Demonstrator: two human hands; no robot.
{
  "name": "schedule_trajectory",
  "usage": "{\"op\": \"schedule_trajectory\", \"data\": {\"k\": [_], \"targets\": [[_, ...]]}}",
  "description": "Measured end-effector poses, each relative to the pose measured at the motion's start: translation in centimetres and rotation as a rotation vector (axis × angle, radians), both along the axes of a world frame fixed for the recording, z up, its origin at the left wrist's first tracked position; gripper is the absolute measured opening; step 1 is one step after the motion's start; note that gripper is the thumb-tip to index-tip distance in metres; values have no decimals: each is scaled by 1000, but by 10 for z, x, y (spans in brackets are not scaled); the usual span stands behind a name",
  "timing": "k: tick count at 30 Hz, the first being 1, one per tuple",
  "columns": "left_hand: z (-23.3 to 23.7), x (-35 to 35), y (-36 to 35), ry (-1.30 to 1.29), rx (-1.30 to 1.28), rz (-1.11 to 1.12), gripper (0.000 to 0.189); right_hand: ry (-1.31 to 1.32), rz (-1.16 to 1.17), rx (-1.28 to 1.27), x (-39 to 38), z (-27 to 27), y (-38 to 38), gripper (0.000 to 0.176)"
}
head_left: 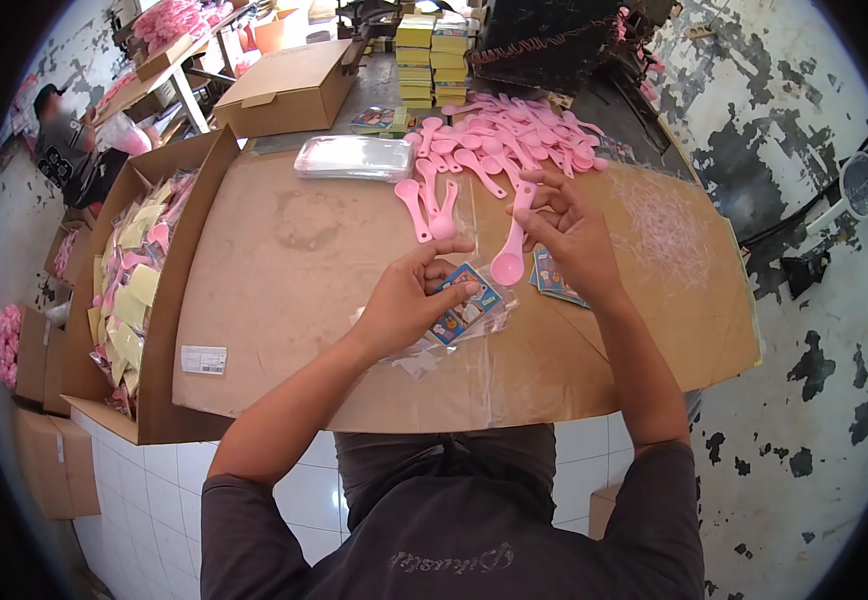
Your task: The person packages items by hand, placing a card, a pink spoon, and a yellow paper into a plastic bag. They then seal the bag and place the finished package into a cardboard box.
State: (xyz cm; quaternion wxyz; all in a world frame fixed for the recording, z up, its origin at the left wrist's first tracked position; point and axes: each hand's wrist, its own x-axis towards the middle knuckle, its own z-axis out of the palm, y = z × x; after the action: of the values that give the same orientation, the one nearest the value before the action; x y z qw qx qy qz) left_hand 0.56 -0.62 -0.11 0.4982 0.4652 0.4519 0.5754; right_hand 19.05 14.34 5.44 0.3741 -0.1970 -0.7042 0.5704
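Observation:
My right hand (574, 230) pinches a pink plastic spoon (508, 265) by its handle, with the bowl hanging downward. Under the thumb of my left hand (409, 300) is a blue printed card (464, 312); its index finger reaches out above it. Clear plastic bags (422, 358) lie around and beneath that card. More blue cards (556, 280) rest on the cardboard, partly hidden below my right hand. Beyond my hands several loose pink spoons (442, 222) lie in front of a big heap of pink spoons (514, 135).
A transparent packet of plastic bags (354, 158) sits behind the work area. Stacked cards (416, 65) and a closed carton (289, 88) stand at the back. Along the left edge is an open box (216, 165) of packed spoons. A person (64, 150) sits far left.

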Motion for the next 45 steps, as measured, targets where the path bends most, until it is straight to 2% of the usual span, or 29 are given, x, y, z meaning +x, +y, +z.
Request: {"op": "schedule_trajectory", "data": {"k": [9,12,15,18,21,24,27,30,33,36,39,45], "targets": [[-10,4,4,-69,-74,32,42,200,-133,13,-10,-41,-24,38],[-9,4,5,-134,-35,44,41,90,-33,-37,-3,-62,-23,35],[-9,1,5,-126,-39,46,40,-134,95,393,6,-58,-16,35],[-3,-3,3,-74,-100,34,44,30,217,-43,8,-42,-13,28],[4,-5,0,-86,-112,-55,48,-15,197,447,2,-16,-22,17],[13,-8,-5,-98,-75,-183,50,-169,264,593,5,4,-31,9],[4,-5,0,-175,69,-120,49,-38,445,619,13,43,-25,8],[10,-5,-2,-61,121,-20,50,-398,213,970,20,76,-31,6],[19,-6,-8,187,332,-33,51,-442,181,821,22,82,-41,9],[35,7,-16,457,384,71,47,-386,86,770,19,82,-45,12],[38,16,-15,273,310,29,50,-374,72,745,15,78,-48,12],[36,16,-12,49,162,-1,27,-288,47,741,10,67,-56,12]]}}
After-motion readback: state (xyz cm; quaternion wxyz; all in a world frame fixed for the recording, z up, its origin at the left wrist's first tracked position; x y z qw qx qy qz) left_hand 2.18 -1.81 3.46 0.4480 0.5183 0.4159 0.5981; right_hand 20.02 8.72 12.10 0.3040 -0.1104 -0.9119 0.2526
